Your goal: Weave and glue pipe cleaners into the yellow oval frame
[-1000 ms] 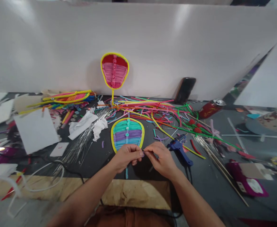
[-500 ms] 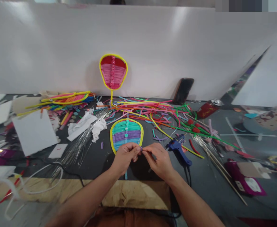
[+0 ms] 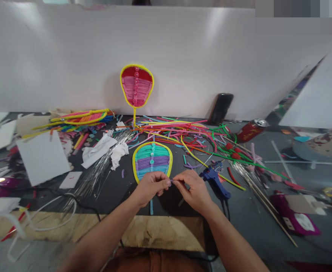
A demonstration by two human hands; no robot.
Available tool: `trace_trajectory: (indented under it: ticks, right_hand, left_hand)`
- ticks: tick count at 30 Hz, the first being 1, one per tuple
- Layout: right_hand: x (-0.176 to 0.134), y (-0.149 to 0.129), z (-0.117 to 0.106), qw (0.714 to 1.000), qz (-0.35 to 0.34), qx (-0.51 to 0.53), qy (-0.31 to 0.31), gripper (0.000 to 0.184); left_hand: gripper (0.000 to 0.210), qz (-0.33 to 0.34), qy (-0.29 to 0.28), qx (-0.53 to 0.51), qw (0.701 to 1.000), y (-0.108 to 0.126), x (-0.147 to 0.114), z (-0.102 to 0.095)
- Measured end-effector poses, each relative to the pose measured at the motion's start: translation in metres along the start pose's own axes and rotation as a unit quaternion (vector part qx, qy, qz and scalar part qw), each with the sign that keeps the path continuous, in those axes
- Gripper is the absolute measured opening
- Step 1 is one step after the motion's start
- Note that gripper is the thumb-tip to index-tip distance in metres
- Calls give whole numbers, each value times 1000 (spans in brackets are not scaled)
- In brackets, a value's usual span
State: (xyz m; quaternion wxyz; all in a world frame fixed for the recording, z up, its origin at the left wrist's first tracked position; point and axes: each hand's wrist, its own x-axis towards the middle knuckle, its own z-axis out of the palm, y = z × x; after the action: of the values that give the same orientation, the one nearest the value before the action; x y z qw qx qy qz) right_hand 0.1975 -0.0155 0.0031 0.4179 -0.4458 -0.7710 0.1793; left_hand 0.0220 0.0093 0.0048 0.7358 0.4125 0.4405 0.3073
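My left hand (image 3: 154, 185) and my right hand (image 3: 192, 189) meet fingertip to fingertip over the table. Between them is a small piece of purple pipe cleaner (image 3: 171, 180), pinched from both sides and mostly covered by the fingers. Just behind my left hand lies a fan (image 3: 151, 160) of teal, purple and blue pipe cleaners, edged in yellow, with round beads down its middle. My left hand hides its lower part; its blue stem shows below. A blue glue gun (image 3: 215, 181) rests on the table right of my right hand.
A red and pink fan (image 3: 136, 86) stands against the white board. Loose pipe cleaners (image 3: 177, 130) spread along the back. A phone (image 3: 221, 108) leans on the board, near a red can (image 3: 251, 130). Silver wires (image 3: 98, 175) and crumpled paper (image 3: 98, 149) lie left; wooden sticks (image 3: 265, 206) lie right.
My hands have drawn slightly apart, the right one moving a little to the right. More of the purple piece shows between the fingertips.
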Motion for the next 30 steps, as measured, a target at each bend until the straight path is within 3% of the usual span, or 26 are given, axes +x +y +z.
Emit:
trace_trajectory:
  ticks: [7, 13, 16, 21, 30]
  right_hand:
    - [-2, 0, 10, 996, -64, -34, 42, 7]
    - [-2, 0, 10, 999, -22, -10, 33, 9]
    - [-1, 2, 3, 1000, 4, 5, 17, 11]
    - [1, 2, -3, 1000, -17, 18, -17, 10]
    - [0, 0, 2, 1000, -20, -5, 6, 8]
  left_hand:
    - [34, 50, 54, -54, 996, -6, 0, 8]
    - [33, 24, 37, -126, 991, -6, -1, 10]
    - [34, -12, 0, -105, 994, -1, -1, 6]
    - [35, -40, -26, -32, 998, 4, -2, 1]
    - [32, 1, 14, -50, 999, 0, -1, 3]
